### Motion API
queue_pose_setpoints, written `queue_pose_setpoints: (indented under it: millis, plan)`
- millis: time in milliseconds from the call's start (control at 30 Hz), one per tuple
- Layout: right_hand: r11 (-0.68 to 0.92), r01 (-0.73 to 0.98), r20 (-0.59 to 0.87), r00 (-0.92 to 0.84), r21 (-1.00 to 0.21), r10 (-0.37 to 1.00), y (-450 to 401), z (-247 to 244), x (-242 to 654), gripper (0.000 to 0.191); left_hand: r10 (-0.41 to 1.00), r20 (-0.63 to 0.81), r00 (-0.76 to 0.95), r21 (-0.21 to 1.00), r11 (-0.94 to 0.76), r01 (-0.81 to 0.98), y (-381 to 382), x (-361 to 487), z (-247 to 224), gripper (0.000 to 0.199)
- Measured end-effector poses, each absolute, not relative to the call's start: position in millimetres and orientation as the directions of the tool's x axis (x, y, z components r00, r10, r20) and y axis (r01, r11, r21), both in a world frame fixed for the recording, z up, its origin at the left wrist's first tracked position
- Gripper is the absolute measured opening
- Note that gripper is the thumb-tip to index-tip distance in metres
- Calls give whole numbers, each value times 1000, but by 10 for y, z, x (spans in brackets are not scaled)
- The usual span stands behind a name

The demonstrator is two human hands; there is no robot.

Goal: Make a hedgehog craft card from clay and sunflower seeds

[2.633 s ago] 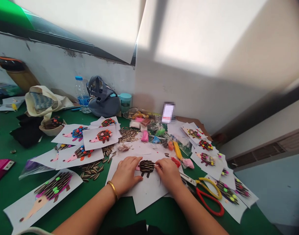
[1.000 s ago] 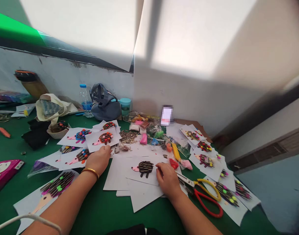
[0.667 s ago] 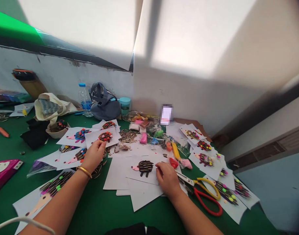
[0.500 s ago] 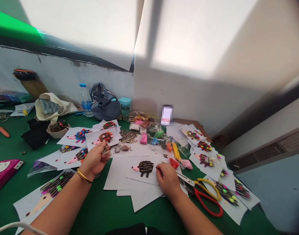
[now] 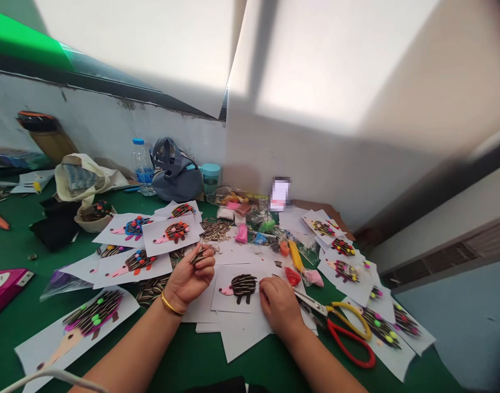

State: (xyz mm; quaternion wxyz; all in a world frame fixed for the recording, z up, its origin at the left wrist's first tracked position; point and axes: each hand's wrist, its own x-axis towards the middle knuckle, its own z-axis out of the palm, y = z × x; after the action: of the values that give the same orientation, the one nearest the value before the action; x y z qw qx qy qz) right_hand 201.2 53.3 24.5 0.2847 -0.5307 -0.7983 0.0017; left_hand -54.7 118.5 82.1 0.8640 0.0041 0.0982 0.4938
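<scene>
The left hand (image 5: 191, 275) is grasping slender, striped dark seeds (image 5: 198, 255). Rightward, toward the near edge of the green worktop (image 5: 195, 352), a dark-spined, pink-faced hedgehog figure (image 5: 244, 285) is lying on white paper (image 5: 222, 275), long axis running left to right. The right hand (image 5: 279, 305), nearer, is resting curled beside its rear; I cannot tell whether it is gripping anything.
</scene>
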Motion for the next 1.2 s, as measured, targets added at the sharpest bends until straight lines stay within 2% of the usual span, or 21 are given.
queue_pose_setpoints:
  millis: [633, 767, 933, 1067, 1200]
  plan:
    - [439, 787, 498, -197, -434, 845, 527, 328, 2027, 17, 756, -227, 614, 162, 651, -742, 965, -356, 775, 14]
    - [470, 768, 522, -211, -434, 826, 512, 421, 1983, 17, 729, -264, 632, 180, 681, -710, 922, -306, 782, 17]
    - [528, 715, 528, -259, -457, 809, 465, 649, 1844, 17, 689, -227, 688, 169, 724, -669, 886, -255, 720, 17]
    - [559, 693, 531, -292, -456, 795, 442, 823, 1674, 15, 688, -257, 679, 243, 726, -644, 857, -190, 652, 18]
    - [578, 677, 485, -355, -456, 799, 461, 909, 1511, 11, 736, -310, 601, 412, 674, -613, 803, -98, 610, 26]
